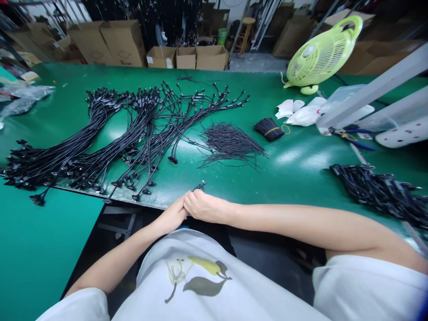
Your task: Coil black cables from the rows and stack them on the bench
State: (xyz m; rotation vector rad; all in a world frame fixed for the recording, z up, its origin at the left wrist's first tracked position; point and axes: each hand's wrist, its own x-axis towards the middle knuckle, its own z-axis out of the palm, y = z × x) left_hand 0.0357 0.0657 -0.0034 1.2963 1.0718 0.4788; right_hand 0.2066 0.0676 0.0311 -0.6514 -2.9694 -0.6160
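Note:
At the front edge of the green table, my two hands are pressed together. My right hand (pixel 204 206) is wrapped over the fingers of my left hand (pixel 174 216), and both are closed round a black cable (pixel 200 185). Only a short end of it sticks out above the knuckles; the rest is hidden by my fingers. Beyond my hands lies a loose pile of thin black ties (pixel 229 140). To the left are spread long black cables with connectors, in a far-left bunch (pixel 80 131), a middle bunch (pixel 129 133) and a looser bunch (pixel 187 120).
A banded bundle of black ties (pixel 269 129) lies right of the pile. Coiled black cables (pixel 377 191) are heaped at the right, near pliers (pixel 356 138) and a slanted white post (pixel 374 87). A green fan (pixel 323 53) stands at the back. Cardboard boxes (pixel 185 58) line the far side.

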